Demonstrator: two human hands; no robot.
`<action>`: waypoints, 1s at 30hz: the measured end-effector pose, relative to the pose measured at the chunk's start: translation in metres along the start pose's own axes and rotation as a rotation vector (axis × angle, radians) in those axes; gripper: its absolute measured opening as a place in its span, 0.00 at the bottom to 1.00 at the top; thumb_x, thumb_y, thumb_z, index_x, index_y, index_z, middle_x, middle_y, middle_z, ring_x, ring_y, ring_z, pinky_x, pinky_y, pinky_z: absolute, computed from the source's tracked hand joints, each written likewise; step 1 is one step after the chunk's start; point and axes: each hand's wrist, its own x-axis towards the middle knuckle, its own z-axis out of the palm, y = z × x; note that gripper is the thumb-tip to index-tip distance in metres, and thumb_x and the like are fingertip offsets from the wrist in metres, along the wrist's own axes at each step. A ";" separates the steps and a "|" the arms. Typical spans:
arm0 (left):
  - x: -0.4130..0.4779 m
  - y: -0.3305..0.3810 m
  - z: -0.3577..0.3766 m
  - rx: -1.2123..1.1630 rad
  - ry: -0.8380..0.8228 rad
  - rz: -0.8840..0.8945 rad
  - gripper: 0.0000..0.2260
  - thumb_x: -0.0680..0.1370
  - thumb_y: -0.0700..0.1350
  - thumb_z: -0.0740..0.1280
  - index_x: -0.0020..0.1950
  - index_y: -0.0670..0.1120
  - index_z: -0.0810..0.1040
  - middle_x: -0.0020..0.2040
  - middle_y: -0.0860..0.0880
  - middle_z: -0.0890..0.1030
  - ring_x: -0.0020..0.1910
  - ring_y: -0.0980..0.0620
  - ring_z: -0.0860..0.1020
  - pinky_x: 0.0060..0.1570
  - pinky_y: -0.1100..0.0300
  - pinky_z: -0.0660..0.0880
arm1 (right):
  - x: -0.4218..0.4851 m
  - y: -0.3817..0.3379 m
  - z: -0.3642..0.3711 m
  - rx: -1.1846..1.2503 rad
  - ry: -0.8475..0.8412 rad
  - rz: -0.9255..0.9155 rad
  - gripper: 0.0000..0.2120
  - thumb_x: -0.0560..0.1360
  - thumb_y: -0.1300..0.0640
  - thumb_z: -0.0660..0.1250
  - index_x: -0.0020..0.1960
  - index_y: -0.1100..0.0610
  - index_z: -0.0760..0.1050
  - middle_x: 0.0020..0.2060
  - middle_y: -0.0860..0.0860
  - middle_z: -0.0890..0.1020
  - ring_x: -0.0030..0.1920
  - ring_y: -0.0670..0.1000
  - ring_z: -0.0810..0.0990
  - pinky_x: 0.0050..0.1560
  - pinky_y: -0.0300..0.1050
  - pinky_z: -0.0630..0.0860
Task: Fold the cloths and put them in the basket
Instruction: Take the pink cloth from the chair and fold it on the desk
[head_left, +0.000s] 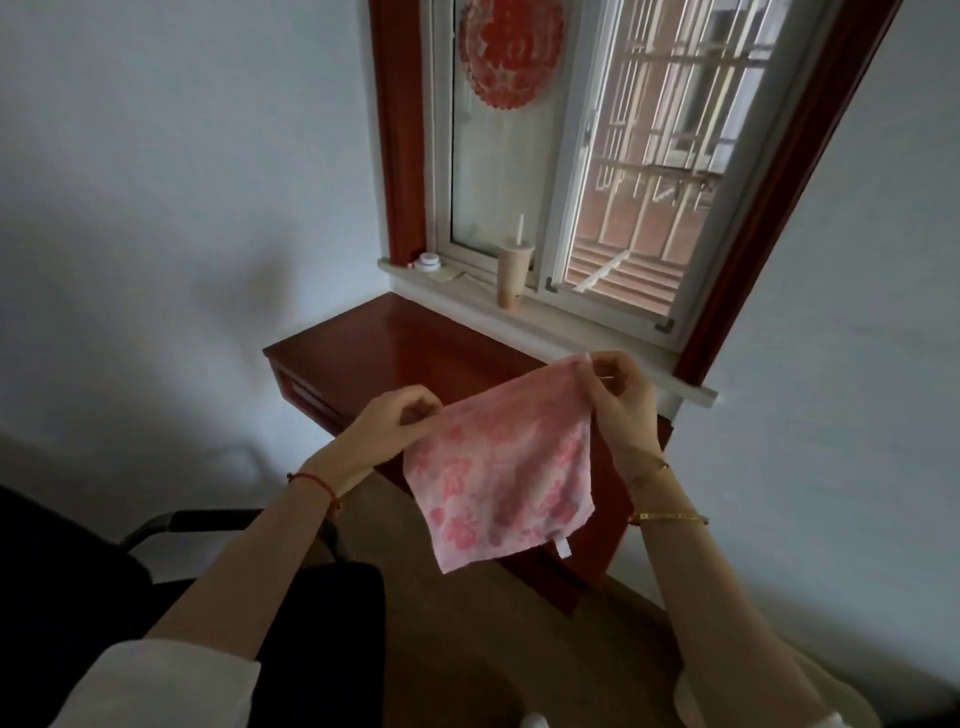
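Note:
A pink cloth (504, 478) with a darker pink flower print hangs in the air in front of me, spread out flat. My left hand (400, 421) pinches its upper left corner. My right hand (621, 400) pinches its upper right corner, held a little higher. A small white tag hangs at the cloth's lower edge. No basket is in view.
A dark red wooden table (384, 343) stands under the window, behind the cloth. On the white sill (571, 327) stand a drink cup (511, 273) with a straw and a small white round thing (428, 262). A black chair (171, 561) is at my lower left.

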 end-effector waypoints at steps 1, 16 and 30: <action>0.014 0.003 0.005 0.009 -0.015 0.027 0.03 0.79 0.46 0.68 0.51 0.50 0.80 0.48 0.55 0.81 0.47 0.60 0.80 0.48 0.68 0.75 | 0.008 0.008 -0.013 -0.014 0.003 0.004 0.05 0.76 0.55 0.69 0.49 0.57 0.79 0.40 0.48 0.81 0.41 0.48 0.79 0.44 0.44 0.79; 0.173 0.014 0.081 0.021 -0.097 0.027 0.08 0.76 0.40 0.71 0.48 0.53 0.81 0.46 0.56 0.83 0.48 0.58 0.81 0.48 0.68 0.74 | 0.118 0.125 -0.101 -0.270 -0.135 0.089 0.03 0.76 0.58 0.68 0.50 0.55 0.78 0.42 0.48 0.82 0.45 0.51 0.82 0.48 0.52 0.82; 0.195 0.031 0.042 -0.112 -0.286 0.085 0.07 0.75 0.42 0.73 0.52 0.49 0.85 0.48 0.54 0.85 0.50 0.57 0.83 0.53 0.64 0.78 | 0.117 0.118 -0.122 0.048 -0.237 0.110 0.06 0.76 0.68 0.67 0.47 0.59 0.77 0.38 0.44 0.81 0.41 0.45 0.81 0.41 0.39 0.80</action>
